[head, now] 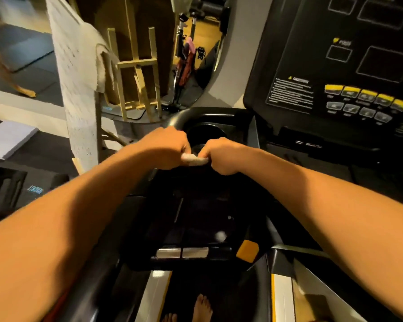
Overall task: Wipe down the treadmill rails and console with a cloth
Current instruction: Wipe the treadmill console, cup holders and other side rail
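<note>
Head cam looks down along both bare forearms, and everything's a bit smeared and dim, so take the fine detail loosely. The left hand (165, 147) and right hand (221, 156) are fists pulled in close together, each clamped on one end of a small white cloth (194, 159). Only a short bunched strip of that cloth shows between them; the rest is buried inside the fingers, so I can't tell how big it is or how it's folded. It sits just above the round black cup holder (203, 133), which the hands partly cover, and I can't say if the cloth touches the plastic.

The black treadmill console panel (335, 66) is up on the right, cut off by the top and right edges. Its row of yellow buttons (365, 94) is visible, but the caution text and labels are too blurry to read. A dark curved treadmill bar (176, 116) peeks out past the left hand. Below the hands is a black plastic tray (196, 217), mostly lost in shadow.

Bare feet (201, 307) show at the bottom edge, toes only. On the left there's a pale wooden frame (135, 70) with a white towel (79, 66) draped over it, its top out of frame.
</note>
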